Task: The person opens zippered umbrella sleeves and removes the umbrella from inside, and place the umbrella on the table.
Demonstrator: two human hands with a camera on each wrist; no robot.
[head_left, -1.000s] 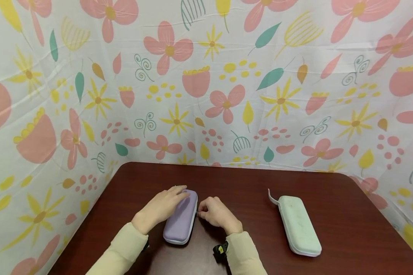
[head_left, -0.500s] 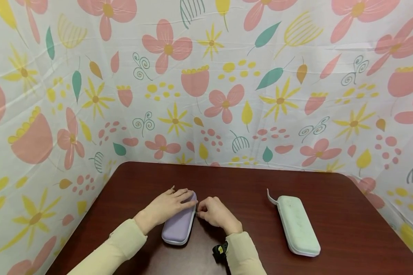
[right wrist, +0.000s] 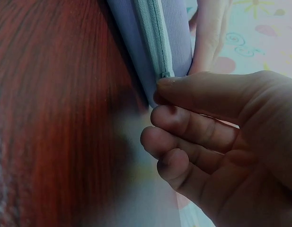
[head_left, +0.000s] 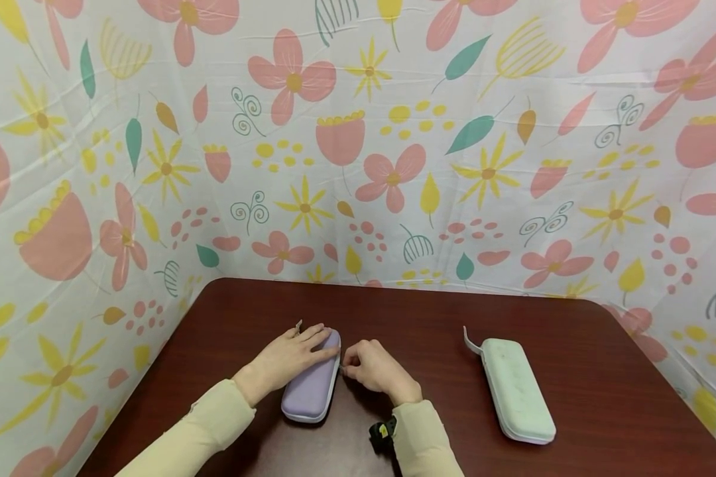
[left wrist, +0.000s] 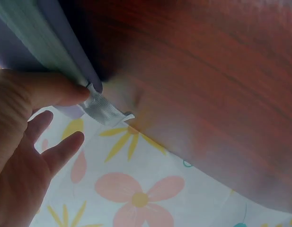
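A long purple zippered case point(head_left: 310, 391) lies on the table, its lid down. My left hand point(head_left: 283, 361) rests over its far half with fingers laid out across the top; in the left wrist view one finger point(left wrist: 56, 93) presses its side beside a grey fabric strap point(left wrist: 104, 109), while the others stretch out loosely. Close against the case's right side, my right hand point(head_left: 372, 368) pinches the zipper pull between thumb and index finger. The right wrist view shows the slider point(right wrist: 165, 74) right at the thumb tip, with the pull hidden under the fingers.
A pale green zippered case point(head_left: 519, 391) with a strap sticking out at its far end lies to the right on the dark red-brown table point(head_left: 417, 318). Flower-printed cloth point(head_left: 394, 252) hangs behind the table and along its left side.
My left hand has shifted slightly over the purple case, and the strap end now shows beyond it. The right hand stays in nearly the same place at the zipper.
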